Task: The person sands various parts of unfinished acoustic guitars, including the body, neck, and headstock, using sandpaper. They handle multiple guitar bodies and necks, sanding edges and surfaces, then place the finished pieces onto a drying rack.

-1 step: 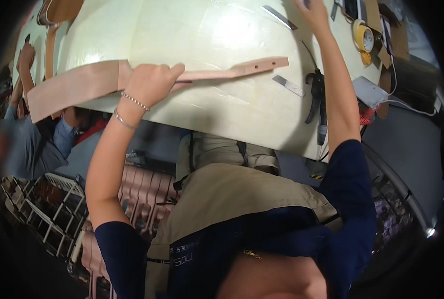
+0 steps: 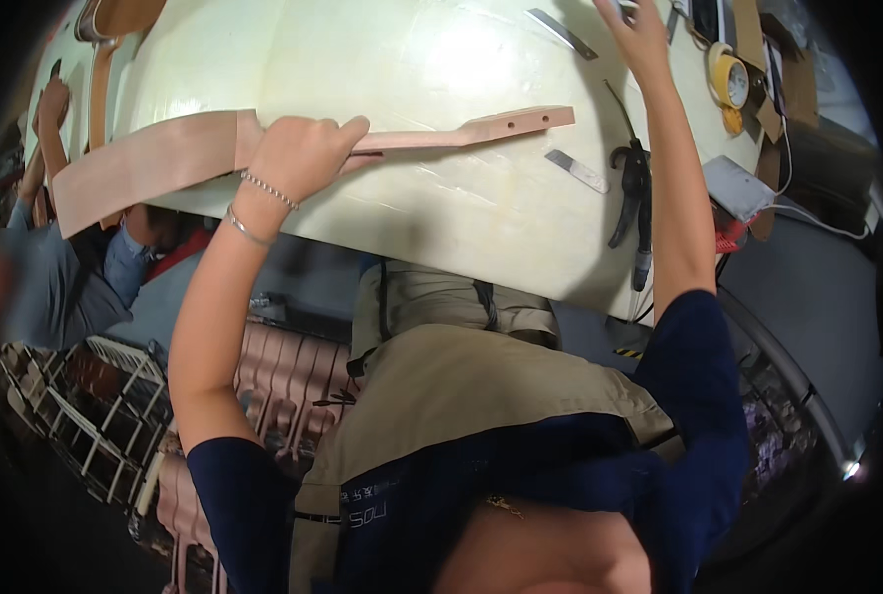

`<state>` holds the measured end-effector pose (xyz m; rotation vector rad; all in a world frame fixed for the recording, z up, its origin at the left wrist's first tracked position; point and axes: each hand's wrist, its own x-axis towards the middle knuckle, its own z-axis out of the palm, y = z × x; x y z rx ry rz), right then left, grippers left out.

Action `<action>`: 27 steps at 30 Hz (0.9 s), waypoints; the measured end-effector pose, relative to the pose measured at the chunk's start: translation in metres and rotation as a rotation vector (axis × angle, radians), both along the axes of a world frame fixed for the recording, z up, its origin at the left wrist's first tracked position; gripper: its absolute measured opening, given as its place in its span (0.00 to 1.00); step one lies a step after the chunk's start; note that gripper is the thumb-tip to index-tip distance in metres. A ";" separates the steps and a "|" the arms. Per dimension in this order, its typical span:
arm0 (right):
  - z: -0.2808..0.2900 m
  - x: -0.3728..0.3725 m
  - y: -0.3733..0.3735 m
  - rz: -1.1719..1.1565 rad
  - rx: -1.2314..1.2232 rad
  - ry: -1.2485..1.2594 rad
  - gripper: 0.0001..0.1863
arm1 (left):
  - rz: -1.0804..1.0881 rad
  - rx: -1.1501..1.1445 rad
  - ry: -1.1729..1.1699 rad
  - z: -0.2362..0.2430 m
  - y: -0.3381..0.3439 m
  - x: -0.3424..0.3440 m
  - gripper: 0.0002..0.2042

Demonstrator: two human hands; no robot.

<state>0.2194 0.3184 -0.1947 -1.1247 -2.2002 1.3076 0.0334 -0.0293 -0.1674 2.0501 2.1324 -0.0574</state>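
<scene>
On your pale cutting table lie a black hole punch plier, a small metal blade and a yellow tape roll.

A pale cream bench fills the upper part of the view, its near edge curving from left down to the right. On it lies a long tan leather strap, wide at the left and narrowing to a punched tab at the right. A flat metal blade rests just below that tab, and another metal strip lies further back. Dark pliers-like tools lie near the right edge. A yellow tape roll and brown leather pieces sit at the far right corner. Another brown strap lies at the far left.
</scene>
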 end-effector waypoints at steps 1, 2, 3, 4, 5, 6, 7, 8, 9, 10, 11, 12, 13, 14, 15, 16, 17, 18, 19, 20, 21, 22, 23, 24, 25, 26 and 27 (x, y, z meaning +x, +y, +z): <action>-0.002 0.006 -0.017 0.060 0.075 0.152 0.25 | 0.024 -0.007 0.026 -0.002 -0.002 0.001 0.17; 0.010 0.017 -0.043 0.108 0.159 0.297 0.19 | 0.040 -0.009 0.027 0.001 -0.001 -0.002 0.18; 0.019 0.035 -0.067 0.113 0.084 0.283 0.19 | 0.040 -0.010 0.018 0.008 0.005 -0.004 0.18; 0.027 0.055 -0.093 0.103 0.010 0.261 0.19 | 0.026 -0.012 0.002 0.014 0.012 -0.007 0.19; 0.032 0.068 -0.117 0.169 0.027 0.247 0.18 | 0.051 -0.099 -0.013 0.020 0.018 -0.009 0.20; 0.037 0.076 -0.137 0.231 0.053 0.232 0.18 | 0.069 -0.138 -0.043 0.026 0.023 -0.012 0.21; 0.035 0.083 -0.151 0.259 0.121 0.205 0.18 | 0.082 -0.179 -0.064 0.031 0.027 -0.014 0.21; 0.031 0.087 -0.163 0.283 0.189 0.173 0.18 | 0.092 -0.220 -0.086 0.034 0.032 -0.014 0.21; 0.023 0.090 -0.174 0.209 0.192 0.162 0.18 | 0.113 -0.240 -0.092 0.037 0.035 -0.011 0.22; 0.017 0.089 -0.184 0.135 0.193 0.151 0.18 | 0.130 -0.241 -0.083 0.036 0.034 -0.006 0.22; 0.014 0.087 -0.192 0.034 0.194 0.124 0.16 | 0.140 -0.244 -0.072 0.034 0.032 -0.003 0.22; 0.010 0.084 -0.196 0.000 0.199 0.122 0.15 | 0.151 -0.248 -0.061 0.032 0.030 0.000 0.21; 0.007 0.080 -0.197 -0.033 0.203 0.120 0.15 | 0.163 -0.278 -0.034 0.031 0.029 0.003 0.21; 0.005 0.076 -0.198 -0.071 0.205 0.120 0.14 | 0.176 -0.281 -0.028 0.029 0.025 0.006 0.21; 0.002 0.071 -0.196 -0.074 0.274 0.082 0.14 | 0.194 -0.310 -0.025 0.031 0.027 0.011 0.21; -0.003 0.066 -0.194 -0.092 0.349 0.094 0.14 | 0.212 -0.340 -0.021 0.033 0.030 0.013 0.20; -0.011 0.061 -0.193 -0.102 0.423 0.106 0.14 | 0.200 -0.335 -0.042 0.033 0.032 0.013 0.20; -0.016 0.057 -0.193 -0.112 0.498 0.115 0.15 | 0.189 -0.331 -0.063 0.033 0.034 0.010 0.20; -0.018 0.053 -0.193 -0.143 0.514 0.124 0.16 | 0.176 -0.328 -0.084 0.033 0.036 0.008 0.21; -0.019 0.050 -0.192 -0.147 0.548 0.128 0.16 | 0.181 -0.332 -0.090 0.033 0.037 0.007 0.20; -0.020 0.048 -0.191 -0.151 0.582 0.132 0.16 | 0.186 -0.337 -0.096 0.033 0.038 0.006 0.20; -0.022 0.046 -0.190 -0.155 0.615 0.136 0.16 | 0.190 -0.343 -0.101 0.032 0.037 0.005 0.20; -0.029 0.043 -0.188 -0.161 0.710 0.167 0.16 | 0.152 -0.281 -0.077 0.027 0.033 0.005 0.20; -0.032 0.043 -0.187 -0.165 0.755 0.148 0.16 | 0.174 -0.321 -0.068 0.026 0.033 0.007 0.19; -0.032 0.043 -0.187 -0.168 0.800 0.128 0.16 | 0.196 -0.361 -0.058 0.027 0.035 0.010 0.19; -0.033 0.043 -0.188 -0.168 0.845 0.107 0.16 | 0.219 -0.401 -0.049 0.027 0.035 0.013 0.18; -0.034 0.044 -0.191 -0.168 0.834 0.066 0.15 | 0.210 -0.385 -0.039 0.026 0.034 0.016 0.18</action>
